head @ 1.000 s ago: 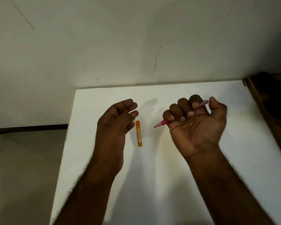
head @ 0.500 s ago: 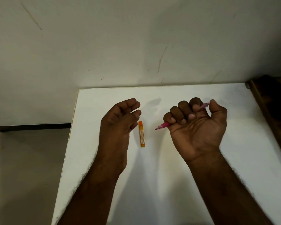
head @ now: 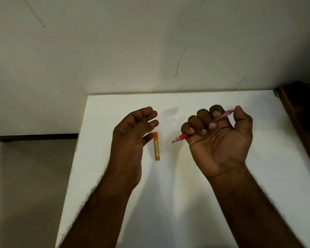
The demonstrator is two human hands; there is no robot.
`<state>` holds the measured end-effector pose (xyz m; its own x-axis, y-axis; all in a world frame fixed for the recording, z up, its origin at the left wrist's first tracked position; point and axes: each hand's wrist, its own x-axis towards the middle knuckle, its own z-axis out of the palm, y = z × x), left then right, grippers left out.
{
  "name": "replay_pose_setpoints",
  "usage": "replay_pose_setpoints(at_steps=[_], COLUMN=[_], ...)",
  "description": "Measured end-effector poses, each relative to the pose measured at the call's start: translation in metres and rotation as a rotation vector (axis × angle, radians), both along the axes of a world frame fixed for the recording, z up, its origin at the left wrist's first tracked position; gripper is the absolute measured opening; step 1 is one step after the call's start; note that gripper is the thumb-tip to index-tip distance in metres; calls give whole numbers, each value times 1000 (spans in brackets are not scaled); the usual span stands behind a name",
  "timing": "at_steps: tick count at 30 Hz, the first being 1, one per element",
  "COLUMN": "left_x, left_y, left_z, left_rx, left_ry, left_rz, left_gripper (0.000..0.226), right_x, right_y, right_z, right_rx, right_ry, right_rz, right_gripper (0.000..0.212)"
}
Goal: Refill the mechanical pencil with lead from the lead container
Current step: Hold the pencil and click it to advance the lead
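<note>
The person is at the very start of the job: the pencil is picked up, but no lead has come out yet. The right hand point(head: 220, 142) is curled into a fist around the pink mechanical pencil point(head: 182, 136), palm turned up. The pencil's sharp tip pokes out on the side toward the other hand, and its back end sticks out by the thumb. The left hand point(head: 132, 136) holds nothing. Its fingers are loosely bent and partly spread, and it hangs over the white table point(head: 213, 203). The little orange lead container point(head: 156, 146) lies flat on the table between the two hands. It is just beside the left hand's fingertips, with its long side pointing away from the person. It is not clear if a fingertip touches it or only hovers near it. The pencil tip points toward the container but stays apart from it. The next move is likely for the left hand to pinch the thin container and lift it. That calls for care, since it is small and lies flat, so the fingers must get hold of its narrow sides. After that, the pencil's back end must be opened so the lead can slide in.
</note>
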<state>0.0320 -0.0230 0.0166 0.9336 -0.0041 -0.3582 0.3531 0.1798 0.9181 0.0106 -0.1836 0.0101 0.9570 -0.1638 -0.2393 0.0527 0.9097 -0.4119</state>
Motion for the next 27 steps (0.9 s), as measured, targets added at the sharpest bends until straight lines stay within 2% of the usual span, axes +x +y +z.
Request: replay_pose_setpoints(at_steps=[20,22,25,27], left_x=[3,2,2,3], left_y=[-1,-1,-1,-1], left_z=[0,0,0,0], left_rx=[53,55,55,54], left_ry=[1,-3,-3,-3], left_rz=[6,7,9,9], left_gripper=[26,26,26,25], right_x=[-1,0,3,5], right_y=[1,1,4,7], right_z=[-2,-2,-3,-3], right_rx=[23,31,-9,-40], right_ry=[-3,-6,8,25], right_rz=[10,31,14,-10], right_gripper=[43,39,20,21])
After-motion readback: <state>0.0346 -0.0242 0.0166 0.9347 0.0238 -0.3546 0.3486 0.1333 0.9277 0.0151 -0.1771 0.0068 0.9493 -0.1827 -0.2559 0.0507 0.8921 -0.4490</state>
